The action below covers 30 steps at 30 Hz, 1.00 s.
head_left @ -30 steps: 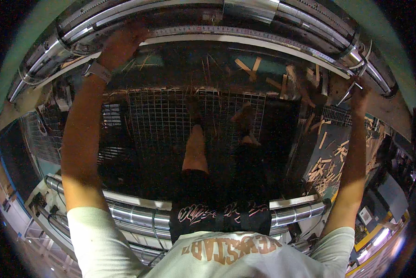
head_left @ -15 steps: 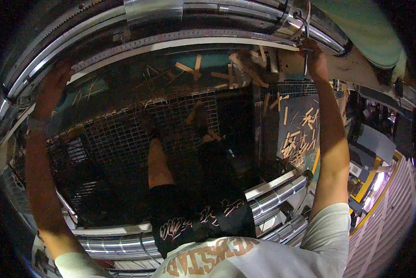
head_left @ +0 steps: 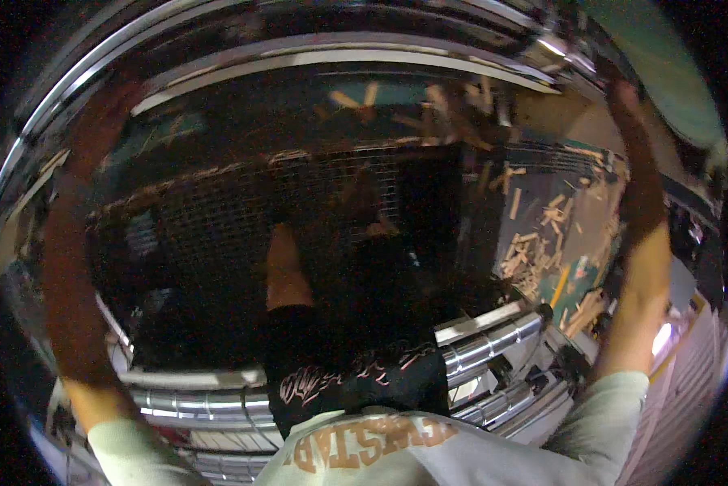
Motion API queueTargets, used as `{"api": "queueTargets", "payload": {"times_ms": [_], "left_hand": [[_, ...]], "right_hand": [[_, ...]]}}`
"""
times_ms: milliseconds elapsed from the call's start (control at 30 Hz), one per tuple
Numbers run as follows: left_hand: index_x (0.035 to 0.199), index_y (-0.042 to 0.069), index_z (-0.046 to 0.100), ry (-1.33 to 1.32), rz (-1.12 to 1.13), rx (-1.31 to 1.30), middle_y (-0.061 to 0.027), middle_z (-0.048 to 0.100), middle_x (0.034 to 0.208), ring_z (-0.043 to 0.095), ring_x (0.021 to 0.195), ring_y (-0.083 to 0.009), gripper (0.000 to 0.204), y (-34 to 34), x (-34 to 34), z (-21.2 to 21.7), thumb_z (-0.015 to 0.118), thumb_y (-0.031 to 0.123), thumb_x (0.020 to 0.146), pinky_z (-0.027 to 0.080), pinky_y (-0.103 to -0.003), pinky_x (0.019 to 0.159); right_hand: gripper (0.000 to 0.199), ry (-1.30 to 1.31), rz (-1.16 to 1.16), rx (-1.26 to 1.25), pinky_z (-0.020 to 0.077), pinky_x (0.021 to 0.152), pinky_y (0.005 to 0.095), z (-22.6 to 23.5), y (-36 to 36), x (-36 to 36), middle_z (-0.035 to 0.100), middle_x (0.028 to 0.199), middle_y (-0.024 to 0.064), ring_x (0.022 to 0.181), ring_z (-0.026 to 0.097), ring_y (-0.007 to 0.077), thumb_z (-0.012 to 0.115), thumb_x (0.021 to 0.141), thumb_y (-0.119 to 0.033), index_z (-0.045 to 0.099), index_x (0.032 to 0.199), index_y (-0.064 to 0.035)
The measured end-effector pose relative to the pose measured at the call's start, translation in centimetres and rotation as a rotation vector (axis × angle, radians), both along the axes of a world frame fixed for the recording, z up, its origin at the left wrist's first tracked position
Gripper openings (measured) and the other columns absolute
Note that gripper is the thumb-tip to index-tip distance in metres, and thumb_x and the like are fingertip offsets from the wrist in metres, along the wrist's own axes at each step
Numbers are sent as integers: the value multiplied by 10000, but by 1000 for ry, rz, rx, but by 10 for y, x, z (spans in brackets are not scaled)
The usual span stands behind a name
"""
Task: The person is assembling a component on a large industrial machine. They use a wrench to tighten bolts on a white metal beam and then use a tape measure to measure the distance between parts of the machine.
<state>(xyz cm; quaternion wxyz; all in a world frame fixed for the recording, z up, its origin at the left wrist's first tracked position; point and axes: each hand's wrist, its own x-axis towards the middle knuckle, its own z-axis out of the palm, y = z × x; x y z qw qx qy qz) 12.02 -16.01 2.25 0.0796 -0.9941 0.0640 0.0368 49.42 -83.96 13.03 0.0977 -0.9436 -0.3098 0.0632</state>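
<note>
A long pale rail [head_left: 331, 57] with a graduated strip along it curves across the top of the view, beneath shiny metal rollers or bars [head_left: 96, 73]. My left hand [head_left: 122, 97] is at the rail's left end; it is dark and smeared, and its fingers do not show clearly. Beyond the rail's right end, my right hand [head_left: 621, 85] reaches up beside the shiny metal end piece [head_left: 562, 53]. Motion blur hides its fingers and whether it holds anything.
Wooden strips [head_left: 534, 255] lie scattered over a dark board at the right. A wire-mesh floor [head_left: 234, 190] lies below, around my legs. More chrome rollers [head_left: 501, 340] run close to my waist. A pale green cylinder [head_left: 663, 73] stands at the far right.
My right hand has moved right, away from the rail's right end and the thin metal piece it was at. My left hand has stayed near the rail's left end. The whole view has shifted and blurred.
</note>
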Motion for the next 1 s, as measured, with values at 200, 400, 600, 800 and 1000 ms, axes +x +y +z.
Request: {"api": "queueTargets", "payload": {"times_ms": [200, 400, 600, 800, 1000], "left_hand": [[1118, 121, 548, -20, 34, -481, -118, 587, 1041, 551, 963, -318, 320, 10, 2, -14, 439, 328, 900, 439, -389, 853], [1131, 123, 538, 89, 147, -480, -118, 573, 1064, 539, 983, -314, 317, -1, 2, 0, 436, 316, 901, 429, -386, 867], [1144, 124, 529, 134, 173, -499, -118, 559, 1086, 526, 1004, -310, 316, 2, 4, 3, 432, 303, 903, 420, -383, 880], [1157, 126, 519, 152, 182, -502, -118, 546, 1109, 514, 1025, -306, 315, 4, 4, 4, 428, 291, 904, 411, -380, 894], [1170, 128, 509, 168, 201, -495, -118, 532, 1132, 501, 1046, -302, 316, 10, 4, 4, 425, 278, 905, 401, -377, 908]], "right_hand": [[292, 165, -251, 229, 455, 761, 310, -11, -12, -10, 582, 1037, 134, 903, 575, 218, 391, 889, -209, 517, 1088, -36], [278, 233, -316, 314, 464, 735, 306, -50, -6, -20, 596, 989, 120, 857, 581, 210, 403, 894, -226, 543, 1037, -32], [277, 258, -347, 354, 474, 709, 303, -56, -5, -31, 610, 940, 106, 811, 587, 202, 414, 898, -242, 568, 986, -29], [289, 281, -371, 400, 484, 683, 300, -61, -1, -38, 624, 892, 92, 764, 593, 193, 426, 903, -258, 594, 934, -25], [313, 338, -415, 503, 493, 656, 297, -70, 9, -37, 638, 843, 78, 718, 600, 185, 437, 908, -275, 620, 883, -22]]}}
